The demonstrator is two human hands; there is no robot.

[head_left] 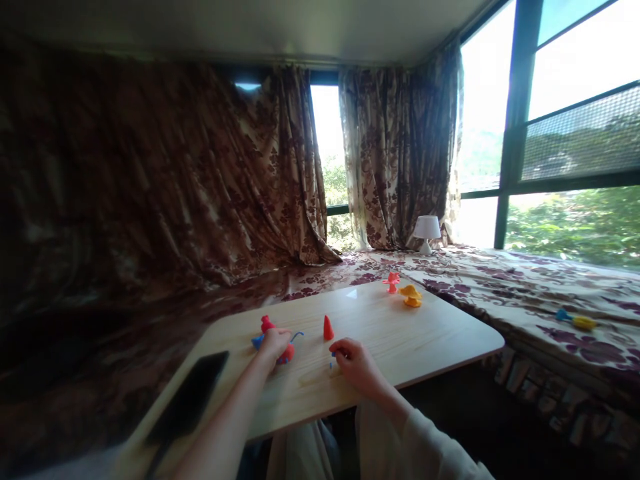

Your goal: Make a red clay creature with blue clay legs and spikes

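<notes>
My left hand (277,342) rests at the left of the table, its fingers closed about a red and blue modelling-clay figure (287,355); my hand covers part of it. A thin blue strand rises from the figure. Beside that hand sit a red clay piece (267,324) and a blue clay piece (257,342). My right hand (353,361) is pinched near the table's middle, with a small blue clay bit (333,355) at its fingertips. Just below them lies another tiny blue bit (331,365). An orange-red cone (328,328) stands upright beyond my hands.
Pink (392,283) and yellow (411,296) clay figures stand at the far right of the wooden table (435,340). A black flat object (193,393) lies at the left edge. A lamp (427,232) and a blue-yellow item (580,321) are on the flowered cover.
</notes>
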